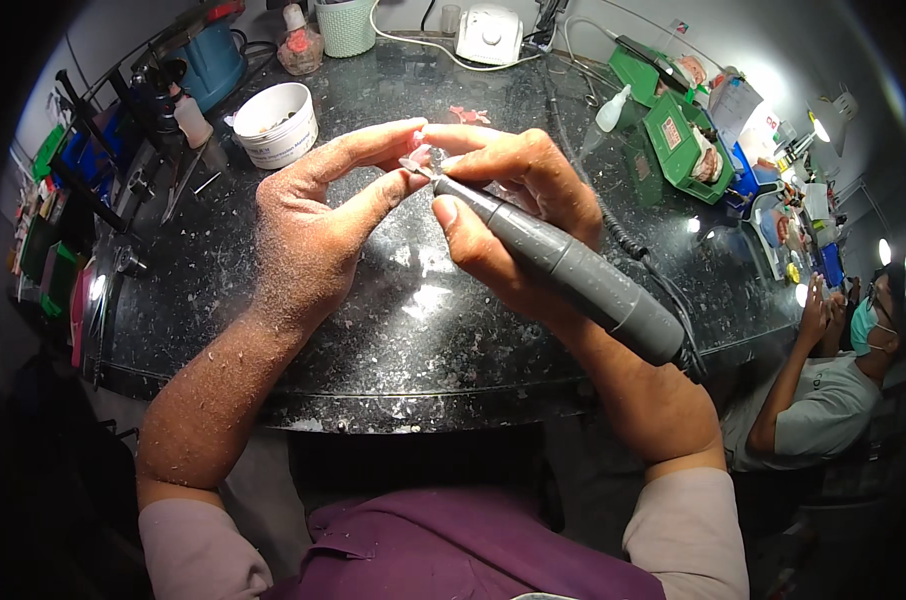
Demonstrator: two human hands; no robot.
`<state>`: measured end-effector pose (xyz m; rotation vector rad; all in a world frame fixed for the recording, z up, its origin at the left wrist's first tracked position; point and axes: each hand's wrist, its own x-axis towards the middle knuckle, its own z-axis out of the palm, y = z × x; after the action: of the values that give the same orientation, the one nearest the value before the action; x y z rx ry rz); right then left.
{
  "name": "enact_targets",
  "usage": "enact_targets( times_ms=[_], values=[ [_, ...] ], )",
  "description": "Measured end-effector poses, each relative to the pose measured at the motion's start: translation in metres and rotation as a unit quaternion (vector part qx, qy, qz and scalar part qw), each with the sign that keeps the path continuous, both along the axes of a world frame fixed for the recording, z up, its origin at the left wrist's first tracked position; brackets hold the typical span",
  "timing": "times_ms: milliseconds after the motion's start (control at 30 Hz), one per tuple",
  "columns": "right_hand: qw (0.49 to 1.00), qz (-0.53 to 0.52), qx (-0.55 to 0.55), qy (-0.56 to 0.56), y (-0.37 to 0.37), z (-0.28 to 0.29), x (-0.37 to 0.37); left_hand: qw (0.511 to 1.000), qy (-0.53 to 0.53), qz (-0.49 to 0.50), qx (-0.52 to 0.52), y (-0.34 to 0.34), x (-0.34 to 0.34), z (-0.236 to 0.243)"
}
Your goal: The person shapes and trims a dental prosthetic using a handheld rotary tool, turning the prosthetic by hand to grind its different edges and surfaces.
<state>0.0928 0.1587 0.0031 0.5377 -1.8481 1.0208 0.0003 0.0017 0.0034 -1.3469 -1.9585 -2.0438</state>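
Note:
Above the black, dust-speckled bench (393,350), my left hand (308,210) pinches a small pink and whitish denture piece (416,157) between thumb and fingers. Pale dust coats this hand and forearm. My right hand (533,175) grips a dark grey rotary handpiece (573,275) like a thick pen. Its thin tip points left and meets the denture piece or lies very close to it; contact is too small to tell. From the handpiece's rear end runs a black cord (628,240), coiled in part. Another pink piece (468,116) lies on the bench beyond my hands.
A white tub (276,128) stands left of my hands. Behind it are a bottle of pink liquid (300,45) and a white control box (489,36). Green boxes (673,150) with dental casts and a white squeeze bottle (613,108) sit at right. A masked co-worker (823,400) is at far right.

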Motion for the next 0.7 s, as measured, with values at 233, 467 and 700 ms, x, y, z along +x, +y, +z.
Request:
enact_targets(
  times_ms=[233, 467, 700],
  values=[
    [0.999, 0.026, -0.027, 0.027, -0.0002, -0.0063, -0.0063, 0.997, -0.059, -0.041, 0.015, 0.0006, 0.0033, 0.0020],
    [0.999, 0.027, 0.018, -0.029, -0.0018, -0.0001, 0.0033, 0.996, -0.064, -0.048, 0.025, -0.0001, 0.0021, 0.0014],
    [0.999, 0.033, 0.003, -0.031, -0.0009, -0.0040, 0.0024, 0.995, -0.078, -0.058, 0.032, 0.0006, 0.0040, 0.0016]
  ],
)
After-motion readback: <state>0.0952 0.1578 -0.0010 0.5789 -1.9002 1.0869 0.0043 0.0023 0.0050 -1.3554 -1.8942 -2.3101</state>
